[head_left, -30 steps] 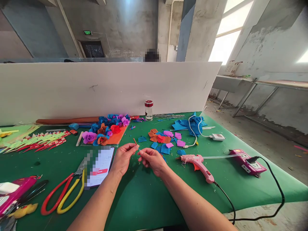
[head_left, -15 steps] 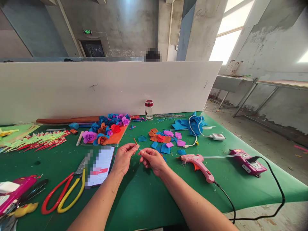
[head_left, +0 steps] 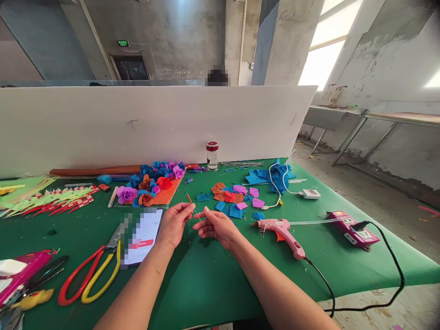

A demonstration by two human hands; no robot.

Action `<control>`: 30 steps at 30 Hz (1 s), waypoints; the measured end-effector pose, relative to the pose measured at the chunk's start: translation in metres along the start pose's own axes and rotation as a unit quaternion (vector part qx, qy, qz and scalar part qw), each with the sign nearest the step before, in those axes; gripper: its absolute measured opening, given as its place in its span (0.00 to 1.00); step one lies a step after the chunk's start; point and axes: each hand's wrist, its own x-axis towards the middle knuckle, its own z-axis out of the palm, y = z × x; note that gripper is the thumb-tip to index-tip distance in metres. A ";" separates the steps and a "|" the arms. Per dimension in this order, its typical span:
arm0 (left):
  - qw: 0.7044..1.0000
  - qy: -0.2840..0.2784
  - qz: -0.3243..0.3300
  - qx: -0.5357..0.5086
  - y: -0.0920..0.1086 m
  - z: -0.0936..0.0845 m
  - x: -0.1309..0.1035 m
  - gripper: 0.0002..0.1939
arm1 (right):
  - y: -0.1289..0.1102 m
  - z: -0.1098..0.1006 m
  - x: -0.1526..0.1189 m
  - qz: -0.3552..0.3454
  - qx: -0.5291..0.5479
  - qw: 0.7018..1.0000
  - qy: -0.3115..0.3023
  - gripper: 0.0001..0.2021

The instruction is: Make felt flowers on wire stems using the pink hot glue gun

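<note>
My left hand (head_left: 177, 222) is closed in a pinch on a thin wire with an orange-brown tip (head_left: 189, 198) poking up above the fingertips. Just to its right, my right hand (head_left: 218, 225) has its thumb raised and its fingers stretched out. The wire's lower part slants down across those fingers; whether they touch it is hard to tell. Beyond the hands lie cut petals in blue, brown, red and purple (head_left: 229, 197). A pink glue gun (head_left: 282, 231) rests on the green table (head_left: 202, 284), right of my right hand.
Finished paper roses (head_left: 147, 183) sit at back left. A phone (head_left: 146, 238) and red-and-yellow scissors (head_left: 103, 263) lie left of my arms. A lidded jar (head_left: 212, 156) stands by the white partition (head_left: 165, 123). Right are a charger (head_left: 311, 194) and a magenta power strip (head_left: 354, 230) with a black cord.
My right hand's thumb has lifted and its fingers have straightened from a closed pinch beside the wire. My left hand keeps its pinch and has shifted slightly up and left.
</note>
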 end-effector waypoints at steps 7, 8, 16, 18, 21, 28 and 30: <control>0.999 -0.011 -0.030 -0.033 0.004 -0.006 0.004 0.12 | -0.007 -0.004 -0.007 0.003 -0.042 0.997 -0.059 0.21; 0.999 -0.008 -0.027 -0.032 0.003 -0.007 0.004 0.12 | -0.007 -0.004 -0.007 0.007 -0.044 0.997 -0.070 0.21; 0.999 0.028 -0.009 -0.031 -0.001 -0.008 0.006 0.14 | 0.001 0.001 -0.003 0.007 -0.046 0.998 -0.031 0.18; 0.999 0.036 -0.007 -0.027 -0.001 -0.007 0.006 0.14 | 0.002 0.002 -0.003 0.002 -0.044 0.999 -0.020 0.18; 0.999 0.047 -0.004 -0.025 -0.002 -0.007 0.006 0.14 | 0.001 0.003 -0.003 0.000 -0.034 0.999 -0.006 0.18; 0.998 0.065 -0.005 -0.027 -0.006 -0.004 0.006 0.14 | 0.004 0.003 -0.001 0.009 -0.004 1.000 0.029 0.17; 0.997 0.068 -0.005 -0.028 -0.006 -0.003 0.006 0.15 | 0.004 0.003 -0.001 0.011 0.001 0.999 0.034 0.17</control>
